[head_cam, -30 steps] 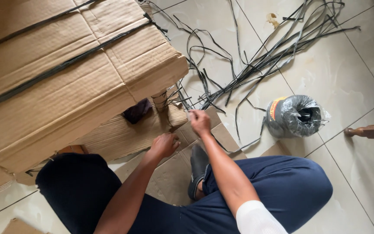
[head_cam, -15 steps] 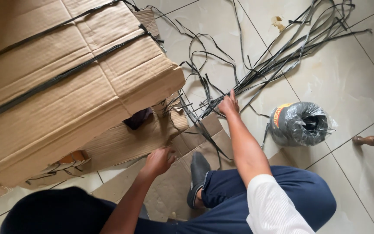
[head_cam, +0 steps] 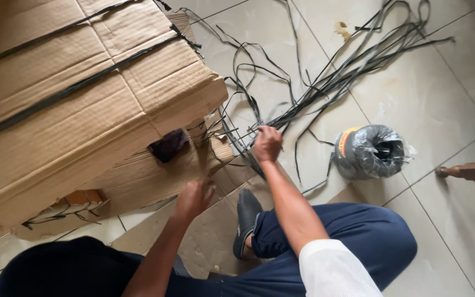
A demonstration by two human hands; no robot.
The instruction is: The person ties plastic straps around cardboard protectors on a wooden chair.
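Black plastic straps (head_cam: 303, 93) are lying tangled over the tiled floor (head_cam: 441, 99), trailing far and right, and the right hand (head_cam: 268, 144) is closing on their near ends just right of the big cardboard box (head_cam: 83, 93). The left hand (head_cam: 193, 198) is hovering loosely curled over flattened cardboard (head_cam: 155, 176) nearer in, gripping nothing visible. A wrapped strap roll (head_cam: 369, 151) is sitting to the right.
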